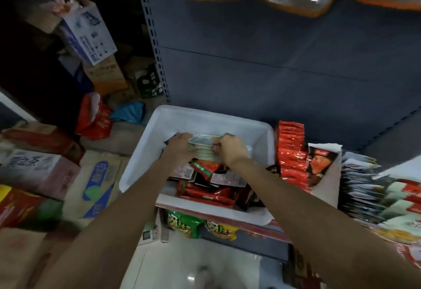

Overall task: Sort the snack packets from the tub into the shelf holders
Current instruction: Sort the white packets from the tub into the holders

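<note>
Snack packets in a thin, pale, flat-edged stack sat in the far half of the white plastic tub, pinched between both hands: the left hand curled round the stack's left end, the right hand curled round its right end. Nearer in the same tub lay loose glossy red and black packets, one with a green strip of small writing too blurred to read, and two showing white barcode labels. The tub was rectangular with rounded corners and smooth walls, resting on the shelf edge. Just right of it, crinkled red foil packets stood upright in a row, and farther right a white holder with a red-and-black packet at its front. Pale packets stood filed on edge at the far right. Below the tub hung a green bag and a yellow bag with bold characters. Printed cardboard boxes were stacked on the left.
</note>
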Demonstrator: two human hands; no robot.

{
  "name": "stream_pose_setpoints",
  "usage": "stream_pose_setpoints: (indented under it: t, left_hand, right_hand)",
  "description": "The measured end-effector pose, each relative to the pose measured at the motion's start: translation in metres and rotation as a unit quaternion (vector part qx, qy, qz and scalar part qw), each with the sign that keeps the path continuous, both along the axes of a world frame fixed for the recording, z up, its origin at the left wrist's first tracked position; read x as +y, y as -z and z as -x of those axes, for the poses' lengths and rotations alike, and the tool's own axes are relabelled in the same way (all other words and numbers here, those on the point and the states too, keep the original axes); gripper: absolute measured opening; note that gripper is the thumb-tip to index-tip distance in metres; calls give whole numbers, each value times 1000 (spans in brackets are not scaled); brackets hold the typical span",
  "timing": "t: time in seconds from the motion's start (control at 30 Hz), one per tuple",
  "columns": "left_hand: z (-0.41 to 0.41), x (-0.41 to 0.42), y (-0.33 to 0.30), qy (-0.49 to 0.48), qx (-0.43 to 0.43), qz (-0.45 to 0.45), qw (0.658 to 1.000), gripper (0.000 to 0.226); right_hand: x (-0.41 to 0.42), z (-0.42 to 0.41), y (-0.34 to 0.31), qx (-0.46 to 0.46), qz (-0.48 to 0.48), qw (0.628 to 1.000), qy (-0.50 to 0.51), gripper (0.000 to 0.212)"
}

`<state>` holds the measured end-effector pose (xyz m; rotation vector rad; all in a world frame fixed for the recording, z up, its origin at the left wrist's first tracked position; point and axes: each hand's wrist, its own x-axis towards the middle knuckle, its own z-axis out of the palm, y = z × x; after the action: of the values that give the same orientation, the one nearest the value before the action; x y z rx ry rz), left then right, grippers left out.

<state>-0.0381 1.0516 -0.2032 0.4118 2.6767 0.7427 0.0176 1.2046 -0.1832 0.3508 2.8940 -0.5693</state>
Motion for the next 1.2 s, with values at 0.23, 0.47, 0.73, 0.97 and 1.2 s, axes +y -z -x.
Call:
stream_pose_setpoints:
  t: [0.23,0.47,0.73,0.97,1.2]
  left_hand:
    - [-11,-12,-13,-99,7,-257,961,14]
    - [-30,30,-52,-58,50,-325,942,5]
    - [-95,156,-106,-15,25,-426,904,12]
    - [-161,270,-104,32,-24,-360,932,29]
    - [-224,336,-70,216,97,-164,958,28]
  right_hand:
    - [35,-29,-22,118,112,987,1,18]
    - [77,-68,-49,171,300,936,67,20]
    - [154,-135,-87,214,367,901,87,19]
    - [251,-213,-100,291,519,745,302,17]
    - [329,-281,-99,371,512,711,309,21]
